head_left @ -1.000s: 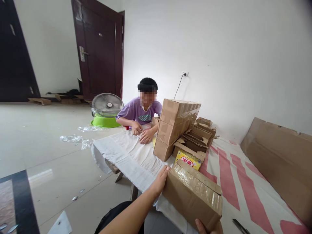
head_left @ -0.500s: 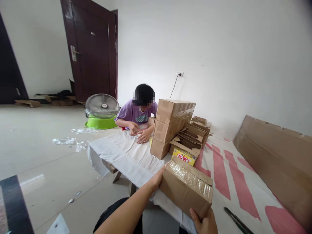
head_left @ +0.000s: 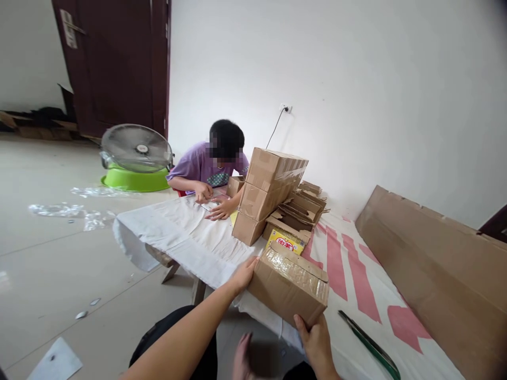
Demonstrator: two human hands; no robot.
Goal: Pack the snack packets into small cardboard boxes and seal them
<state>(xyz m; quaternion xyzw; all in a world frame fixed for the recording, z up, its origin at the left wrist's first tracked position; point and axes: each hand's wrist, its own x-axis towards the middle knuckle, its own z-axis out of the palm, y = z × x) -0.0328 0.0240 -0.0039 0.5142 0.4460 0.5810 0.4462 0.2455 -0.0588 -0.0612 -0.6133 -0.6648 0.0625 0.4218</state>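
Note:
Between my two hands is a brown cardboard box (head_left: 291, 282) with shiny clear tape across its top, held tilted at the table's near edge. My left hand (head_left: 244, 275) grips its left end, and my right hand (head_left: 315, 338) clasps the lower right corner, thumb on the near face. Just behind it shows a yellow printed packet (head_left: 285, 241) with red lettering, by the open cardboard boxes (head_left: 295, 216). A stack of closed, taped cardboard boxes (head_left: 259, 184) stands beyond. Right of my right hand, a dark green tool with long narrow blades (head_left: 370, 343) lies on the cloth.
Across the table, a person in a purple shirt (head_left: 198, 163) works with both hands on the white cloth (head_left: 178, 227). A large cardboard sheet (head_left: 428, 269) stands along the right side. A fan (head_left: 137, 149) rests in a green basin (head_left: 134, 178) on the floor.
My view has turned a little right and down, so the room shifts left and up in the picture. Both hands keep their hold on the box; more of the green tool shows.

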